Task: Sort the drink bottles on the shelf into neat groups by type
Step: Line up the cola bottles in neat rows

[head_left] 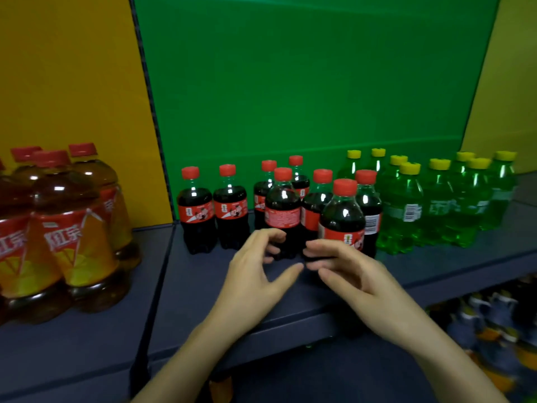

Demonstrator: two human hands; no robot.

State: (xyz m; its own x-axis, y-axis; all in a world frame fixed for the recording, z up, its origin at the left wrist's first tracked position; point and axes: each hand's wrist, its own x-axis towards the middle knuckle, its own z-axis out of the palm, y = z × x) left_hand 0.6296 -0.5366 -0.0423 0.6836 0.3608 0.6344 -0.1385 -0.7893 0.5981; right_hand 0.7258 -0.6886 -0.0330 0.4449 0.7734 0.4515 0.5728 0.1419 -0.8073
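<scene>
Several small cola bottles with red caps stand in the middle of the dark shelf, two of them set apart at the left. Several green soda bottles with yellow caps stand grouped to their right. Large amber tea bottles with red caps fill the left bay. My left hand and my right hand hover just in front of the cola cluster, fingers curled and apart, thumbs nearly touching. Neither hand holds anything.
A green back panel stands behind the colas, with yellow panels at both sides. A vertical divider separates the tea bay. A lower shelf at the bottom right holds more bottles, blurred.
</scene>
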